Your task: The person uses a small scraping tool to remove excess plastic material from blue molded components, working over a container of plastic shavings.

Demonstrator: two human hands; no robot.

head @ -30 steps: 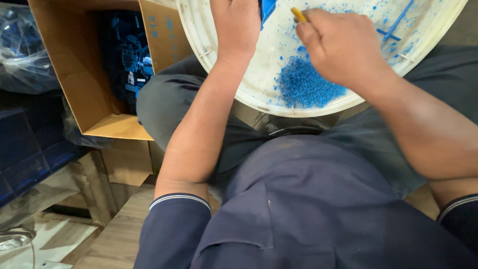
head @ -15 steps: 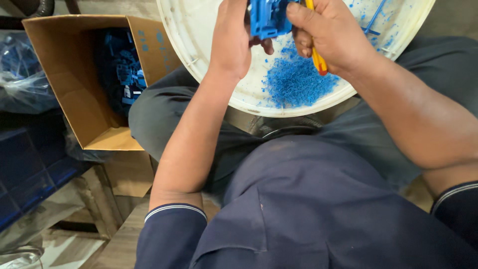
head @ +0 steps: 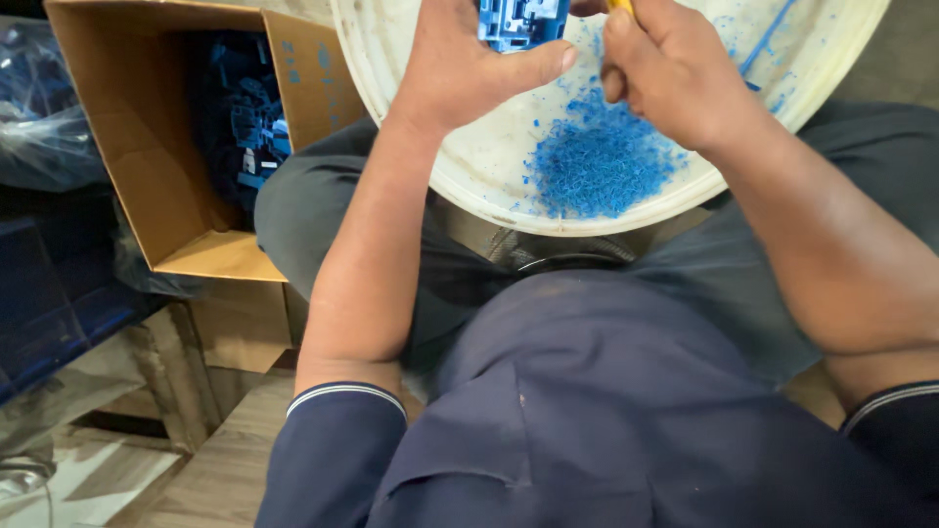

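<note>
Left hand [head: 460,73] gripping blue part [head: 520,20], now raised over white tray [head: 391,117]; right hand [head: 675,73] clenched on yellow tool [head: 620,5], brought closer.

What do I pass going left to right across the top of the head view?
Clear plastic bag → cardboard box of blue parts → left hand holding a blue plastic part → right hand gripping a yellow tool.

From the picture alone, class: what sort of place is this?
Probably a small workshop for hand-finishing plastic parts: a cardboard box of blue parts, a white basin of blue shavings, and a blue part in the left hand.
</note>
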